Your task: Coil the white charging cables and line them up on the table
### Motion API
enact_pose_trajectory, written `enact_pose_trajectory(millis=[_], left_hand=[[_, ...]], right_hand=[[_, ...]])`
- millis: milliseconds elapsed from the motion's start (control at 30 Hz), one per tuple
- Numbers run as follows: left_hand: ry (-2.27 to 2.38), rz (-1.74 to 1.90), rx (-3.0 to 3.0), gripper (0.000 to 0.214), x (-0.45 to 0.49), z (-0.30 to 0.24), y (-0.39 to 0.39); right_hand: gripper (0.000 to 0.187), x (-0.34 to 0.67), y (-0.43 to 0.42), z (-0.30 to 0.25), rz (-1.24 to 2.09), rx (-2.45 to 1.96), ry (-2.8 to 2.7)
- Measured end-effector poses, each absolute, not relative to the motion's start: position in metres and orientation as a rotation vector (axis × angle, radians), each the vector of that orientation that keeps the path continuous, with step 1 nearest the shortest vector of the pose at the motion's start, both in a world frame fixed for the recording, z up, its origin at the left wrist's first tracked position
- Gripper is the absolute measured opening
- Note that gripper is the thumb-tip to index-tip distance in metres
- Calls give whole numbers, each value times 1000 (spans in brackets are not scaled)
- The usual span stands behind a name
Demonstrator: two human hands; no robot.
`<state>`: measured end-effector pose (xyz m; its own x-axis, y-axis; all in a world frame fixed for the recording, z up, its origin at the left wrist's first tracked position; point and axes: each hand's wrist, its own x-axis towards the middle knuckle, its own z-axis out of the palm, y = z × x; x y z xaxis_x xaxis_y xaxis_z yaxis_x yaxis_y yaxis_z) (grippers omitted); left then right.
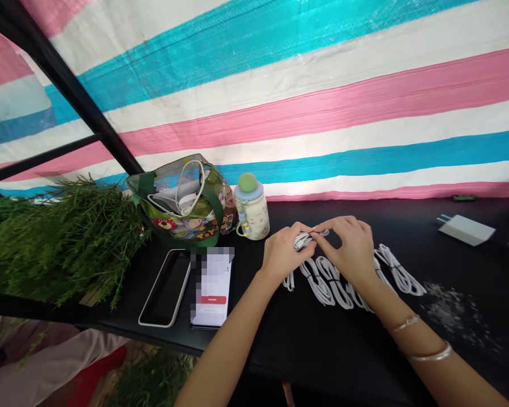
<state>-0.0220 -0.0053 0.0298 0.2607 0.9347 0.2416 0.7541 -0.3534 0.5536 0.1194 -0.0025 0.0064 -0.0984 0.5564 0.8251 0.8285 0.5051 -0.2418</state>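
Note:
A coiled white cable [304, 241] is gripped in my left hand [283, 252], its fingers closed round the bundle just above the table. My right hand [348, 244] pinches with thumb and forefinger at the right side of the same bundle, where the fingertips of both hands meet. Whether a tie lies between those fingertips I cannot make out. Below and beside my hands lies a row of several other coiled white cables [317, 282], bound with dark ties. My right wrist and forearm partly cover that row, and another bound cable [401, 272] shows to the right.
A white plug adapter [467, 229] lies at the right, near scattered pale crumbs [453, 311]. Left of my arms are a lit phone [215, 282] and a dark-screened phone [165, 288]. Behind stand a bottle [254, 212] and a clear, green-trimmed bag [182, 223]. Leafy greenery [59, 237] covers the left.

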Motion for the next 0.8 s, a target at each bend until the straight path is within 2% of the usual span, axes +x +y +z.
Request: enact_pose_trajectory(millis=[533, 800], left_hand=[[1627, 794, 2336, 24, -24, 28, -3], [1646, 941, 2251, 22, -24, 28, -3]], right_hand=[[25, 118, 2, -7, 102, -1341, -1607], [17, 114, -2, 1, 1, -1283, -1630]])
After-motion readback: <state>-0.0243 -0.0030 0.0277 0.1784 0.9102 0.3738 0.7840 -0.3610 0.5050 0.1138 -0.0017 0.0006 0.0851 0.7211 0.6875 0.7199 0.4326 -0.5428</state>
